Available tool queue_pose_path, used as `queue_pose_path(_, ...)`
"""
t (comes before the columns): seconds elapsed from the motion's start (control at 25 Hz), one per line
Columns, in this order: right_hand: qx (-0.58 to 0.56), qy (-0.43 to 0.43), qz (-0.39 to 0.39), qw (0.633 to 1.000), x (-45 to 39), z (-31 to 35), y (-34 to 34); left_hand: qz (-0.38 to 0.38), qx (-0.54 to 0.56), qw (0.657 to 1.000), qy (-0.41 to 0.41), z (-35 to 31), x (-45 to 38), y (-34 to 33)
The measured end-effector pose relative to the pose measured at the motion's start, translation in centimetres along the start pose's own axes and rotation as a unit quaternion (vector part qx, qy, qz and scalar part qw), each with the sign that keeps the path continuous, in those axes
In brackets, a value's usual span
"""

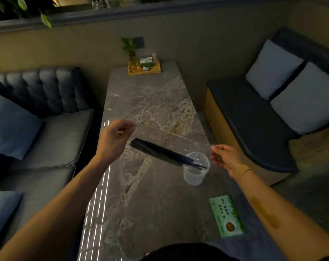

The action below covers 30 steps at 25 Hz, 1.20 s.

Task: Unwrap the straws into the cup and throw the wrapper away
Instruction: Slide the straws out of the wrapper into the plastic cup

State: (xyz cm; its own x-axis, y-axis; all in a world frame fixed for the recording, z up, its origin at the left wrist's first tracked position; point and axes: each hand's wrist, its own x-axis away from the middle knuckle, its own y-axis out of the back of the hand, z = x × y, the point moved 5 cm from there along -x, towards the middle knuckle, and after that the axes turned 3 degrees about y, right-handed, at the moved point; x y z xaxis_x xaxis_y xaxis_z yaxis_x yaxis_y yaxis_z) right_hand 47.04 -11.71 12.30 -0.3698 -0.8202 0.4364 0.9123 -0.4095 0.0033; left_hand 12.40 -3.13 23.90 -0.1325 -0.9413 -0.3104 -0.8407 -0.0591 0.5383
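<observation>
Hands, left (pixel 115 135) and right (pixel 224 156), each grip pinching clear wrapper (pixel 178 137), black straws (pixel 160 151) sliding into cup (pixel 194 175), green card (pixel 228 215) print unreadable

One cup (pixel 195 169), one wrapper (pixel 171 137), one green card (pixel 228 216), two hands, four cushions

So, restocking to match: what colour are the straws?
Black straws, clearest in the head view.

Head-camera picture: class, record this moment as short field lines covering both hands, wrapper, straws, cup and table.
left hand: pinching the wrapper's upper end
right hand: pinching its lower end
wrapper: clear plastic, held stretched above the table
straws: dark bundle, tilted, lower tips inside the cup
cup: translucent, upright
table: marbled stone
green card: flat, near edge
</observation>
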Motion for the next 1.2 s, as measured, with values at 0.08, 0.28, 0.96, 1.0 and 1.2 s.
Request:
queue_pose_path(0.08, -0.010, -0.008, -0.002, 1.000, -0.4, -0.3, 0.3, 0.007, -0.018, 1.000, -0.014, -0.9, -0.5, -0.3)
queue_pose_path(0.28, -0.026, -0.017, -0.005, 1.000, -0.9, -1.2, 0.9, 0.014, -0.036, 0.999, -0.029, -3.0, -1.5, -1.1)
queue_pose_path(0.96, -0.063, -0.067, 0.002, 0.996, -1.5, -2.7, 2.5, 0.048, -0.025, 0.996, -0.073, -8.6, -3.3, -3.2)
queue_pose_path(1.0, -0.066, -0.074, 0.006, 0.995, -1.4, -2.8, 2.4, 0.047, -0.025, 0.996, -0.078, -9.0, -3.4, -3.2)
queue_pose_path(1.2, -0.093, -0.105, 0.033, 0.990, -0.8, -3.0, 2.1, 0.060, -0.022, 0.991, -0.122, -11.9, -3.9, -3.5)
